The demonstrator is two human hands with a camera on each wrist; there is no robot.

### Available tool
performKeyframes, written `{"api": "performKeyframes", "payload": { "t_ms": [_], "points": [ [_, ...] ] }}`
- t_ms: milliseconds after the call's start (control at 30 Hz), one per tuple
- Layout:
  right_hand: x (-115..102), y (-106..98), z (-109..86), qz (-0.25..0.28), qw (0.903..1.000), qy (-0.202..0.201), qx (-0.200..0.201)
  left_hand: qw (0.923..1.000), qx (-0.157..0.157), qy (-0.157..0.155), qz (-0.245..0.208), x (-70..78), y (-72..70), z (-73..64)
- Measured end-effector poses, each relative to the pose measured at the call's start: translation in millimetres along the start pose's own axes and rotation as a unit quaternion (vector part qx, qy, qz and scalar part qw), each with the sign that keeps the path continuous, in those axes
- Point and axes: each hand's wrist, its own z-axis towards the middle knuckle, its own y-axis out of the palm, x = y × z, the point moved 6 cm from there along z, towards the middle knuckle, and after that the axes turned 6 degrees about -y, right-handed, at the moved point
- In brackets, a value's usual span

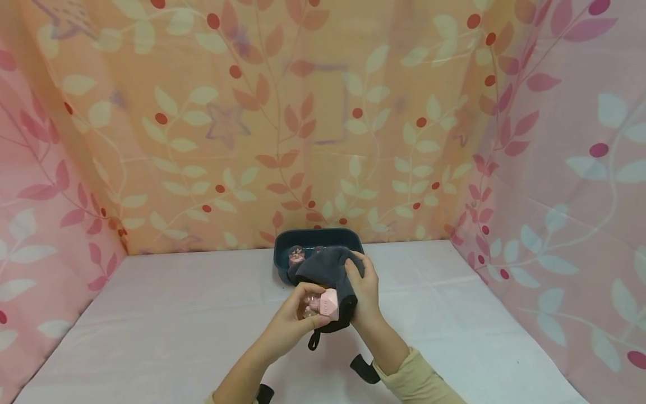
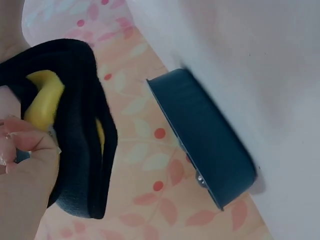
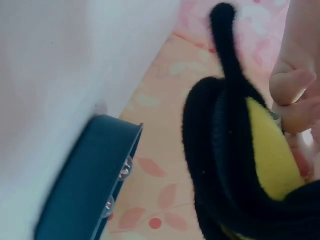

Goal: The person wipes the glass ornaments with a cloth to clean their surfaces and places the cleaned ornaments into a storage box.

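Note:
My left hand [image 1: 292,314] pinches a small toy globe, its pink faceted base [image 1: 330,304] facing the pouch and its clear dome [image 1: 310,306] partly covered by the fingers. A pink figure shows inside the dome. My right hand [image 1: 367,289] grips a dark grey soft pouch [image 1: 323,268] by its upper right side. The pouch has black trim and a black loop [image 1: 314,340] hanging below. Yellow material [image 2: 45,102] shows inside its opening in both wrist views. The globe's base is right at that opening. Both hands hold these things above the table.
Behind the pouch stands a dark teal bin [image 1: 318,233] on the white-covered table [image 1: 202,314]. Another clear-domed pink globe [image 1: 296,255] is inside it. Flowered cloth [image 1: 277,112] hangs behind and at both sides. Black straps [image 1: 364,369] show near the wrists.

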Motion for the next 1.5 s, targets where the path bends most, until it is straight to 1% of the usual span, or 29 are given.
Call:
{"api": "performKeyframes", "payload": {
  "t_ms": [100, 167, 233, 300, 367, 400, 500, 533, 600, 633, 667, 700, 767, 800, 833, 900, 967, 1000, 1100, 1200, 1333, 1367, 1400, 1433, 1500],
  "points": [
    [1, -7, 4.9, -0.007, 0.9999, 0.001, 0.007, 0.9997, -0.010, -0.005, 0.022, -0.1, 1.9, 2.8],
    [-1, -13, 9.6, -0.019, 0.9998, -0.001, 0.001, 0.9994, -0.011, -0.012, 0.031, -1.0, 0.9, 5.0],
    [-6, -19, 15.0, -0.049, 0.9987, -0.004, -0.015, 0.9990, -0.007, -0.019, 0.039, -1.8, -2.1, 7.3],
    [-13, -27, 20.3, -0.094, 0.9948, -0.011, -0.039, 0.9985, 0.001, -0.024, 0.049, -2.4, -6.8, 10.1],
    [-21, -35, 24.8, -0.149, 0.9866, -0.017, -0.065, 0.9982, 0.009, -0.025, 0.054, -2.5, -12.7, 14.4],
    [-25, -40, 26.7, -0.178, 0.9810, -0.019, -0.075, 0.9979, 0.016, -0.025, 0.058, -2.4, -16.0, 17.1],
    [-35, -51, 31.2, -0.251, 0.9622, -0.008, -0.106, 0.9963, 0.036, -0.027, 0.073, -2.0, -26.9, 28.1],
    [-37, -54, 32.2, -0.273, 0.9550, -0.002, -0.116, 0.9951, 0.048, -0.025, 0.082, -1.5, -30.9, 32.7],
    [-39, -59, 33.6, -0.304, 0.9431, 0.015, -0.134, 0.9921, 0.072, -0.023, 0.100, 0.0, -39.1, 42.7],
    [-39, -61, 33.8, -0.305, 0.9413, 0.027, -0.143, 0.9899, 0.084, -0.026, 0.111, 0.2, -43.4, 48.2],
    [-39, -63, 33.3, -0.298, 0.9416, 0.038, -0.151, 0.9875, 0.095, -0.030, 0.122, 0.9, -47.3, 53.3],
    [-38, -64, 32.9, -0.280, 0.9453, 0.050, -0.159, 0.9847, 0.105, -0.033, 0.135, 1.5, -51.3, 58.6],
    [-34, -67, 31.9, -0.222, 0.9576, 0.076, -0.167, 0.9801, 0.115, -0.038, 0.158, 2.9, -58.2, 69.6],
    [-31, -68, 31.1, -0.187, 0.9637, 0.090, -0.168, 0.9791, 0.113, -0.042, 0.164, 3.4, -60.9, 75.2],
    [-27, -69, 30.0, -0.153, 0.9679, 0.104, -0.170, 0.9782, 0.109, -0.043, 0.171, 4.3, -63.3, 80.8],
    [-16, -70, 27.5, -0.105, 0.9711, 0.131, -0.169, 0.9789, 0.092, -0.037, 0.179, 5.9, -66.5, 93.1],
    [-3, -71, 23.2, -0.080, 0.9711, 0.154, -0.164, 0.9808, 0.070, -0.034, 0.179, 6.2, -68.5, 105.4],
    [4, -71, 20.6, -0.077, 0.9702, 0.163, -0.162, 0.9816, 0.059, -0.038, 0.178, 5.5, -69.1, 111.3],
    [21, -69, 10.3, -0.073, 0.9668, 0.185, -0.160, 0.9795, 0.046, -0.050, 0.190, 1.0, -70.5, 128.3],
    [30, -60, 3.1, -0.055, 0.9630, 0.197, -0.176, 0.9746, 0.052, -0.056, 0.211, -3.5, -70.5, 147.6],
    [36, -49, -4.2, -0.018, 0.9595, 0.208, -0.189, 0.9689, 0.066, -0.054, 0.232, -12.5, -65.0, 173.6],
    [39, -48, -5.0, -0.016, 0.9598, 0.209, -0.186, 0.9667, 0.069, -0.054, 0.241, -15.8, -63.2, 180.4],
    [41, -48, -5.9, -0.015, 0.9601, 0.212, -0.182, 0.9629, 0.074, -0.050, 0.255, -19.0, -61.4, 187.1],
    [44, -48, -6.7, -0.016, 0.9602, 0.214, -0.179, 0.9570, 0.079, -0.047, 0.275, -22.5, -59.6, 193.6],
    [51, -52, -8.3, -0.017, 0.9601, 0.219, -0.173, 0.9394, 0.086, -0.035, 0.330, -29.7, -55.9, 205.3]
  ]
}}
